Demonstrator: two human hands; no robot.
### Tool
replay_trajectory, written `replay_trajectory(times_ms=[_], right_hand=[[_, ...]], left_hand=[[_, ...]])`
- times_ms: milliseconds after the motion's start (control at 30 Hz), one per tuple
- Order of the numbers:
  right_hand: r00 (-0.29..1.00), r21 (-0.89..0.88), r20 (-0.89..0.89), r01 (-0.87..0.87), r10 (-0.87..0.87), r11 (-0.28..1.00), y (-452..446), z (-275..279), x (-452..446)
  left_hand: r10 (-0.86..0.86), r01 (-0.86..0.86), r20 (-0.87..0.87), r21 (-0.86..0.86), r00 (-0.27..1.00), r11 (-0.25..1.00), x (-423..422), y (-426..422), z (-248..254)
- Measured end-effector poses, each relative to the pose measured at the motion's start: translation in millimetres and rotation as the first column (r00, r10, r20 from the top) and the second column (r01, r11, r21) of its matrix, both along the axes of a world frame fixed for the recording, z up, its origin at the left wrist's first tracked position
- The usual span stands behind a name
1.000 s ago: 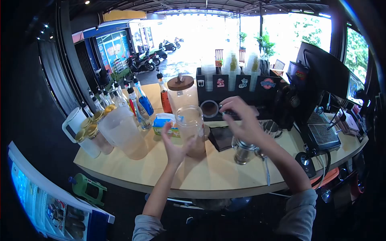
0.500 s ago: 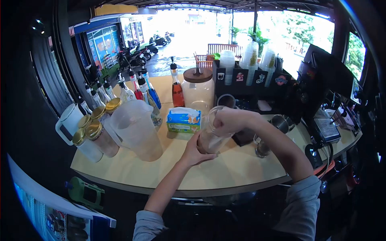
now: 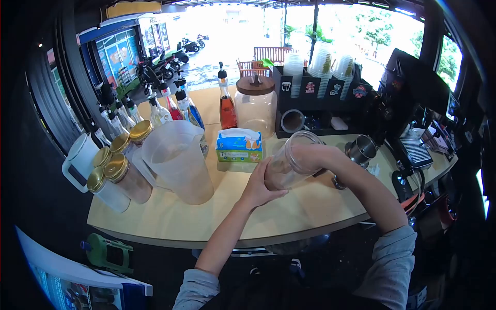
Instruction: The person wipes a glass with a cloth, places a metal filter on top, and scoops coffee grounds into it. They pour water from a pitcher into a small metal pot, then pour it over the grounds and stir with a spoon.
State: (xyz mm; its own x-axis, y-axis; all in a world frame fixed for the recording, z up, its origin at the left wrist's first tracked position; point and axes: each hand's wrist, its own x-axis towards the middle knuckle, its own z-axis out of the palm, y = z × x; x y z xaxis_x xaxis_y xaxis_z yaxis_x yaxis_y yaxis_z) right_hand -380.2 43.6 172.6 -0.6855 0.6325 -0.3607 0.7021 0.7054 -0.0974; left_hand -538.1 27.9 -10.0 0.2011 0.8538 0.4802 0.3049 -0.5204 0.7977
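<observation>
A clear cylindrical jar [image 3: 283, 164] is tilted above the counter, its open mouth toward the upper right. My left hand [image 3: 258, 187] is wrapped around its lower side, thumb underneath. My right hand [image 3: 306, 156] reaches through the mouth, with the fingers inside; they look curled, but the jar's wall blurs them and what they hold cannot be made out. Just left of the jar stands a blue and green tissue pack [image 3: 239, 146]. A large frosted plastic pitcher [image 3: 181, 165] stands farther left.
Gold-lidded jars [image 3: 118, 168] and a white jug [image 3: 81, 157] stand at the left, below several syrup bottles [image 3: 190, 111]. Behind are a wooden-lidded glass jar [image 3: 256, 111] and a black cup organizer [image 3: 320, 101]. At right are a metal cup [image 3: 361, 150] and a coffee machine [image 3: 413, 150].
The jar has gone from nearly upright to tilted right, and both hands have shifted slightly right with it. My right hand sits deeper at the mouth. The camera view has moved a little.
</observation>
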Motion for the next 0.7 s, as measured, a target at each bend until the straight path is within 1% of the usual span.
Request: replay_trajectory(times_ms=[33, 100, 133, 200, 333, 400, 533, 600, 633, 700], right_hand=[[1.0, -0.004, 0.003, 0.002, -0.002, 1.0, 1.9, -3.4, 0.8], [0.99, -0.059, -0.133, 0.033, -0.041, 0.998, 11.1, -16.5, 5.4], [0.99, -0.061, -0.132, 0.034, -0.042, 0.998, 16.6, -22.9, 6.2], [0.997, 0.02, -0.068, -0.024, 0.026, 1.0, 21.2, -26.6, 3.5], [0.995, 0.032, -0.098, 0.01, -0.007, 0.999, 8.3, -10.2, 1.9], [0.999, 0.047, -0.045, 0.032, -0.03, 0.998, 5.1, -6.4, 0.6], [0.998, 0.084, -0.061, 0.026, -0.021, 0.996, 5.8, -9.7, 3.8], [0.992, 0.167, -0.115, -0.038, 0.058, 0.985, 0.6, -6.2, 5.9], [0.992, 0.169, -0.115, -0.036, 0.056, 0.985, -1.0, -3.8, 5.7], [0.994, 0.12, -0.106, 0.036, -0.023, 0.992, -3.1, 0.8, 4.5]], left_hand=[[-0.007, 0.007, 0.0, 0.001, 1.0, 1.0, -0.3, 0.0, 0.5], [-0.015, 0.015, 0.001, 0.0, 1.0, 1.0, -0.9, -1.0, 2.3], [-0.019, 0.019, 0.001, -0.004, 1.0, 1.0, -1.1, -2.0, 3.5], [-0.022, 0.022, 0.001, -0.004, 1.0, 1.0, -1.9, -2.7, 3.5], [-0.023, 0.023, 0.009, 0.013, 1.0, 1.0, -1.5, -2.6, 3.1], [-0.02, 0.02, 0.011, 0.005, 1.0, 1.0, -1.4, -3.5, 3.2], [-0.037, 0.037, 0.023, 0.014, 0.999, 0.999, -1.1, -4.1, 4.3], [-0.053, 0.052, 0.036, 0.005, 0.998, 0.999, -0.7, -3.7, 3.4], [-0.048, 0.048, 0.034, 0.003, 0.998, 0.999, -0.5, -2.4, 1.6], [-0.044, 0.044, 0.032, 0.003, 0.999, 0.999, -0.4, -2.2, 1.1]])
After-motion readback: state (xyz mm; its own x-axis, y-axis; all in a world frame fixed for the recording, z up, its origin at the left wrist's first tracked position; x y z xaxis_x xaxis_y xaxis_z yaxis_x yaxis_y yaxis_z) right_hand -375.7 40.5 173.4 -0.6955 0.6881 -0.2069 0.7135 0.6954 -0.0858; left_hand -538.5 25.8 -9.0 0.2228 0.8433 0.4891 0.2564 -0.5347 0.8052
